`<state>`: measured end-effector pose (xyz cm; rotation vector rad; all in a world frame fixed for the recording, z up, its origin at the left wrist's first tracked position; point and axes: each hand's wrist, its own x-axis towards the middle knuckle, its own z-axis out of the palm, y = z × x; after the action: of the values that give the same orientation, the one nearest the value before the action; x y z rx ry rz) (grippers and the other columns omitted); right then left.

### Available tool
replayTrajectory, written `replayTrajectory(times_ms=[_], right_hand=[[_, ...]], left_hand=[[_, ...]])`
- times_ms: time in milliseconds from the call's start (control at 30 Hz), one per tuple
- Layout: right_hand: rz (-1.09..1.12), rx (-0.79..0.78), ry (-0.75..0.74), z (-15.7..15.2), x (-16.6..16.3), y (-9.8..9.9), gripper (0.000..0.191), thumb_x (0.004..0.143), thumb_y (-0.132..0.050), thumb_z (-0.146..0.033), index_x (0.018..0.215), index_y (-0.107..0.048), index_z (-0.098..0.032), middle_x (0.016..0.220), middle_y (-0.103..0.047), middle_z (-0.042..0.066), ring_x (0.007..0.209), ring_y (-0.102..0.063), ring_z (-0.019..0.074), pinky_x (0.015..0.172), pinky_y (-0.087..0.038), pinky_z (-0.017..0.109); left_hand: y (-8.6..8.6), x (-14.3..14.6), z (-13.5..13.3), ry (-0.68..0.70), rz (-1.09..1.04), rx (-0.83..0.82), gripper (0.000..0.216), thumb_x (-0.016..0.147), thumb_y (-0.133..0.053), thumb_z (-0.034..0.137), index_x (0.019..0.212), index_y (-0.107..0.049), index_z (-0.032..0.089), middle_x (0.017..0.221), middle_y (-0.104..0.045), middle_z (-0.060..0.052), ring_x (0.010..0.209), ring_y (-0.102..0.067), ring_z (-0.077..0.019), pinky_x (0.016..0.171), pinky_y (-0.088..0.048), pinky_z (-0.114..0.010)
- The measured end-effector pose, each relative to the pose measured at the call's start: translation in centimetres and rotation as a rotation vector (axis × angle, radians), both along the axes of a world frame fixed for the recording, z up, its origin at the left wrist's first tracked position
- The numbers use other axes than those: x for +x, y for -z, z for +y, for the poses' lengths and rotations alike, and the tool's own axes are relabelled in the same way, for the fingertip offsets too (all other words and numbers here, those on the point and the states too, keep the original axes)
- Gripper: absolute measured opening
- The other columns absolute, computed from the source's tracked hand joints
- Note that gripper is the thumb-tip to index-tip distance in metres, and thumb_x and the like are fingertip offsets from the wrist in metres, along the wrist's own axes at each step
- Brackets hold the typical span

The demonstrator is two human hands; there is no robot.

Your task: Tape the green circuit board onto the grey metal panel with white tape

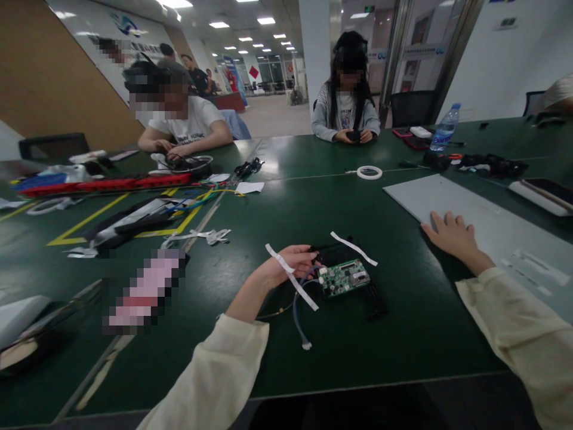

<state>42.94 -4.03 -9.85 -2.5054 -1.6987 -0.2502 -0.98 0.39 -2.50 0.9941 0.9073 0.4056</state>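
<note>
My left hand (290, 263) is closed around the left end of a black bracket (376, 301). A green circuit board (344, 278) sits on that bracket, tilted slightly, with grey cables (295, 319) running from its left side to a loose white plug. One white paper-like strip (305, 294) lies across my left hand and hangs down beside the board. Behind the board a second white strip (356, 249) runs at a slant. My right hand (454, 239) rests open, fingers spread, on the left edge of a flat light-grey panel (474, 230).
Two people sit across the green table (224, 358). A pink-screened phone (150, 289) and white strips (210, 236) lie left, before cables and a red bar (111, 184). A white ring roll (369, 172) is mid-table; a water bottle (444, 128) stands back right.
</note>
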Motion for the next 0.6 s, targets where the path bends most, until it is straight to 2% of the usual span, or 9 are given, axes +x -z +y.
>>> replayTrajectory(times_ms=[233,433,600], right_hand=[[-0.094,0.034,-0.199,-2.0,-3.2,-0.3,0.066,0.09,-0.019,-0.059,0.136,-0.041,-0.017,0.134,-0.041,0.022,0.117,-0.041,0.0383,0.089,-0.036,0.057],[-0.012,-0.012,-0.404,-4.1,-6.8,-1.3,0.072,0.088,-0.022,-0.065,0.142,-0.035,-0.019,0.146,-0.032,0.016,0.13,-0.029,0.0401,0.099,-0.031,0.058],[0.08,-0.038,-0.602,-5.5,-10.1,-2.4,0.078,0.084,-0.031,-0.069,0.146,-0.029,-0.023,0.152,-0.021,0.011,0.136,-0.02,0.0403,0.105,-0.026,0.058]], left_hand=[[-1.8,0.7,-0.9,-0.027,0.005,-0.009,0.023,0.073,-0.072,0.017,0.09,-0.059,0.011,0.078,-0.07,-0.009,0.058,-0.066,-0.0141,0.052,-0.054,-0.023],[-3.0,-0.3,-0.8,-0.082,-0.096,0.044,0.018,0.075,-0.069,0.015,0.091,-0.062,0.013,0.078,-0.07,-0.007,0.051,-0.06,-0.0086,0.047,-0.051,-0.018],[-3.3,-1.3,0.0,-0.192,-0.111,0.099,0.018,0.072,-0.071,0.018,0.086,-0.061,0.015,0.078,-0.07,-0.006,0.053,-0.06,-0.0093,0.047,-0.05,-0.018]])
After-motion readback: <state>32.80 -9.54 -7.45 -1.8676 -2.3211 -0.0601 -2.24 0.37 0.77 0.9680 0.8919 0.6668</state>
